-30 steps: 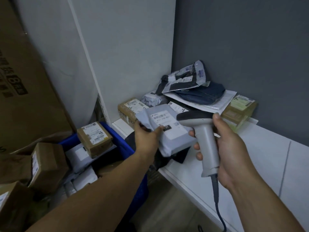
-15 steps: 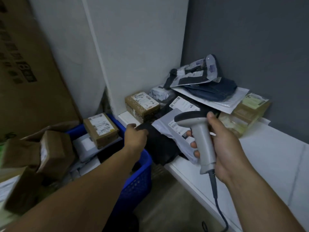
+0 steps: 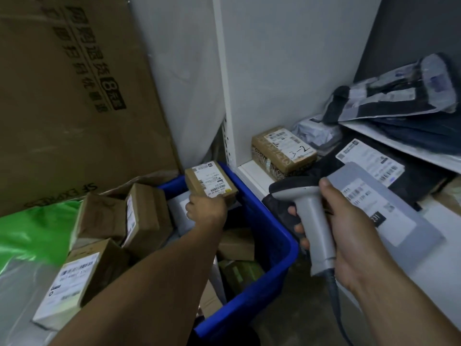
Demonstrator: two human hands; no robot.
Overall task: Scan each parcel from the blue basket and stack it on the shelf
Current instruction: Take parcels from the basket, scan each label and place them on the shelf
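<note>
- Target parcel: small brown box [image 3: 212,182], label face up, at the far end of the blue basket [image 3: 270,221], resting on top of the other parcels.
- Your left hand [image 3: 205,211] is up against the near edge of that box. The fingers are hidden behind the knuckles, so I cannot tell whether they have closed on it.
- Your right hand [image 3: 349,233] is wrapped fully round the handle of the scanner [image 3: 311,213], with the head pointing away from you, near the shelf [image 3: 249,169].
- Handling, judged from the look: stiff taped cardboard, probably light, one hand should do it. The tape may be slick, so pinch across two opposite side faces. Keep your thumb off the label so the barcode stays readable.
- Basket contents: a pale pouch [image 3: 179,216] under the box, more brown cartons [image 3: 237,243] deeper in, and a greenish one [image 3: 239,273] near the bottom.
- Left of the basket: a heap of brown boxes [image 3: 147,216]. I cannot tell whether they sit in it or beside it.
- On the shelf: a taped box marked 3-2 [image 3: 282,151] far left, a grey mailer [image 3: 381,208] near right, lying partly over a black pouch [image 3: 424,181], and soft bags piled far right.
</note>
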